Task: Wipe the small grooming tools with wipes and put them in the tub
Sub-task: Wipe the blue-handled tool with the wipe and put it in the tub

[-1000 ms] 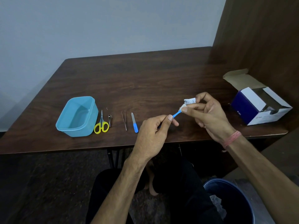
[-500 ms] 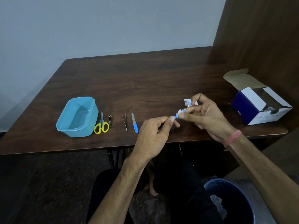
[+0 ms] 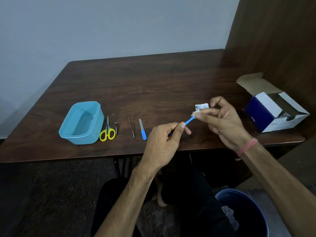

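Sliding outward since the previous frame, my right hand (image 3: 222,117) pinches the wipe (image 3: 198,111) at the tip of the blue tool (image 3: 188,120); my left hand (image 3: 164,139) grips its handle at centre frame. Wiping continues; tub (image 3: 68,132) placement pending.

A dark brown wooden table (image 3: 153,86) fills the middle. A dark blue round plastic bin (image 3: 248,214) stands near right, below it.

Bare table (image 3: 153,79) fills mid-frame; scissors (image 3: 107,132), clippers (image 3: 116,125), tweezers (image 3: 132,127) and file (image 3: 142,130) crowd the tub's (image 3: 95,120) right side; box (image 3: 273,113) blocks far right
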